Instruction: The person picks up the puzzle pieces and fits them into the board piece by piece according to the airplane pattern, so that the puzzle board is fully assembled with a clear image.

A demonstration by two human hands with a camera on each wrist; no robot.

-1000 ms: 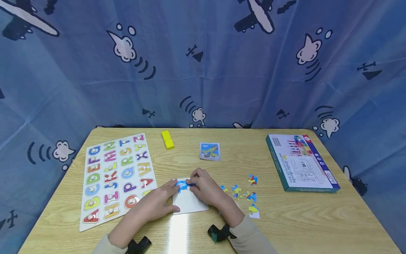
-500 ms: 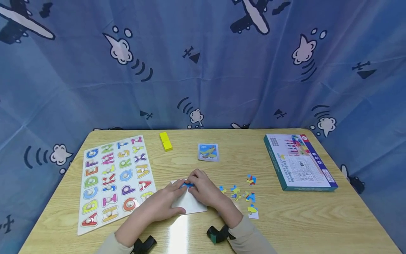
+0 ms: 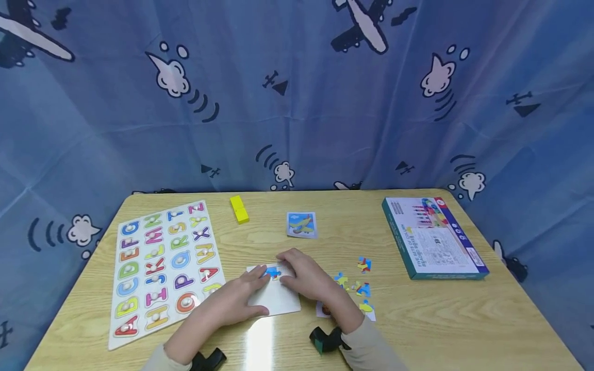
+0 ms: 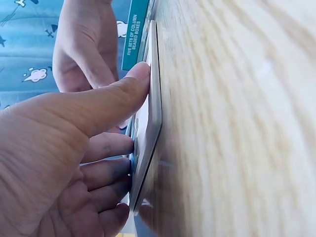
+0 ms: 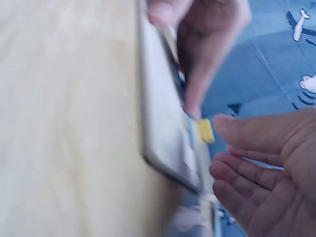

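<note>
A white puzzle board [image 3: 277, 303] lies on the table between the two hands, with joined blue jigsaw pieces [image 3: 273, 272] near its far edge. My left hand [image 3: 233, 297] rests on the board's left side. In the left wrist view its thumb [image 4: 116, 101] touches the near edge and its fingertips [image 4: 129, 165] lie on the board. My right hand [image 3: 310, 276] is over the board's right side; in the right wrist view its relaxed fingers [image 5: 239, 173] are apart from the board, and nothing shows between them and the thumb.
Several loose jigsaw pieces [image 3: 363, 289] lie right of the board. Behind it is a small airplane picture card [image 3: 301, 225], with yellow blocks [image 3: 239, 209] further left. An alphabet peg board [image 3: 162, 273] lies at left, a flat box [image 3: 433, 239] at right.
My right hand has moved off the blue pieces and slightly right, so they show more. My left hand stays on the board. The head view has shifted slightly.
</note>
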